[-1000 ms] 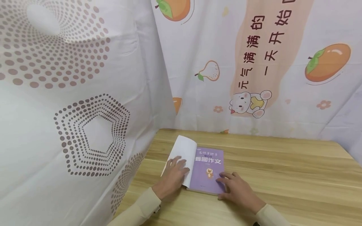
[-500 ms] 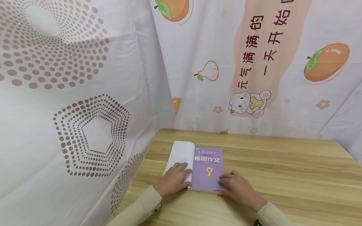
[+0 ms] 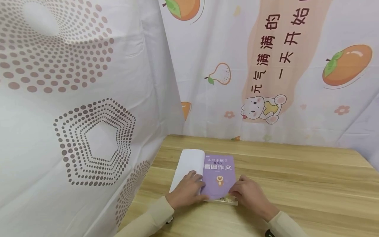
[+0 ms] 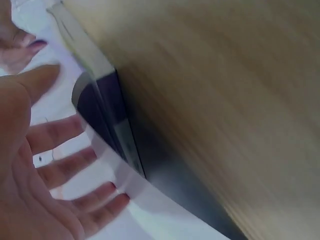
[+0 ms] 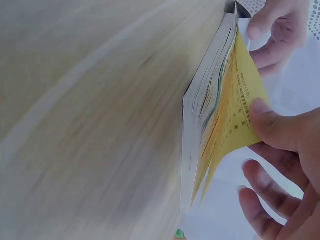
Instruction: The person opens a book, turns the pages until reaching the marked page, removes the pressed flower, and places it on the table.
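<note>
A book lies open on the table, its white inside cover (image 3: 188, 163) folded over to the left. On the right is a purple title page (image 3: 217, 177) with white lettering and a small lion. My left hand (image 3: 188, 189) rests over the cover near the spine, fingers extended and touching it; in the left wrist view the fingers (image 4: 65, 167) lie along the white sheet. My right hand (image 3: 250, 196) pinches the purple page's lower right corner and lifts it. Its yellow back (image 5: 245, 100) faces the right wrist camera, the thumb on it, above the page block (image 5: 205, 100).
The wooden table (image 3: 296, 177) stretches to the right of the book. A white curtain with dot patterns (image 3: 97, 141) hangs at the left. Another cloth with fruit prints and lettering (image 3: 225, 108) hangs behind the table.
The cover has come down flatter to the left under my left hand, which has shifted toward the spine. My right hand has taken the page's corner and raised it, baring pages beneath.
</note>
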The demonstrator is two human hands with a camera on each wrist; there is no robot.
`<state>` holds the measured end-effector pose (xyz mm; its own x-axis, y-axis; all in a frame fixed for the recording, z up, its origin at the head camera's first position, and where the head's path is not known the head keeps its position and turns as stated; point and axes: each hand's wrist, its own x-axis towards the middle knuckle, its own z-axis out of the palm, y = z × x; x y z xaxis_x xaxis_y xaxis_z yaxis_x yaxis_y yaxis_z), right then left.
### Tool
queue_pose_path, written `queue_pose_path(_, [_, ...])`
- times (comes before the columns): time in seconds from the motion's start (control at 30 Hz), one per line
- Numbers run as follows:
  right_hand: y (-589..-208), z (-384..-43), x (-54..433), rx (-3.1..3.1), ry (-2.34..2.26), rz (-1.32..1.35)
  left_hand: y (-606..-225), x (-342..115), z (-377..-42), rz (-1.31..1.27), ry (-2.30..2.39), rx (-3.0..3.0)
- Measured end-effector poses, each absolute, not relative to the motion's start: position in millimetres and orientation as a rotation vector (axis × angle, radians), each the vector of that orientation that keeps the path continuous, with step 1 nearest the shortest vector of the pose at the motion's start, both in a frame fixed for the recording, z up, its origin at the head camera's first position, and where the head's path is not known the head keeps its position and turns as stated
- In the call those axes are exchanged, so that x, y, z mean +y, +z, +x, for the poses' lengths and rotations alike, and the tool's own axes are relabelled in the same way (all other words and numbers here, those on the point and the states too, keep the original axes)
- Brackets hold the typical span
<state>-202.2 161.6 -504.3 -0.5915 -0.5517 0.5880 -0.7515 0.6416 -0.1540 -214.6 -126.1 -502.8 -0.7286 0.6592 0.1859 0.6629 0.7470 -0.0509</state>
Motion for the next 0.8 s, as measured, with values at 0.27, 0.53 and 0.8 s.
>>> queue_pose_path(0.27, [-499.1, -203.2, 158.1, -2.323, 0.509, 0.97, -505.9, -112.0, -206.7, -0.967, 0.046, -2.687])
queue_pose_path(0.53, [-495.2, -201.5, 152.6, -2.421, 0.595, 0.829, -502.6, -108.9, -203.3, -0.935, -0.026, -2.72])
queue_pose_path(0.8, [-493.3, -200.0, 150.7, -2.511, 0.678, 0.677, -495.9, -103.1, -209.1, -0.78, -0.047, -2.58])
